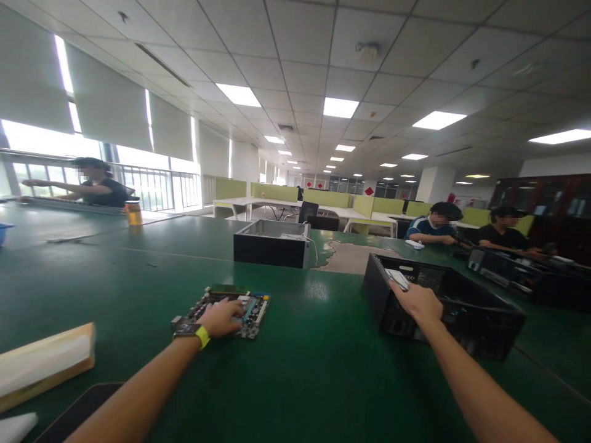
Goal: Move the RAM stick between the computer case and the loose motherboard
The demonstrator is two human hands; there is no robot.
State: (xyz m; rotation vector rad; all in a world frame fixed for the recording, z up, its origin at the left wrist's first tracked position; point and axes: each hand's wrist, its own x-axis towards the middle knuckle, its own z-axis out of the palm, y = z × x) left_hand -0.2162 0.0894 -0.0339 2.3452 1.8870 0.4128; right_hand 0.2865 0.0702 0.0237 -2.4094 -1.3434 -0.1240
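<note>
A motherboard (258,314) lies flat on the green tabletop, left of the middle. My left hand (224,317), with a watch on its wrist, rests on top of it, fingers apart. To the right stands a black computer case (480,314) with its top side open. My right hand (420,301) reaches over the case's near left part, thumb and fingers closed on a flat silver-white block (398,279) that looks like a hard drive. That block is at the case's left wall; whether it touches the wall I cannot tell. My fingertips there are partly hidden.
Another open computer case (272,249) stands farther back on the green table (314,375). A yellowish block (46,363) lies at the left. An orange-yellow container (133,213) stands at the far left. Several people sit around the table, with more black hardware (508,271) at the right.
</note>
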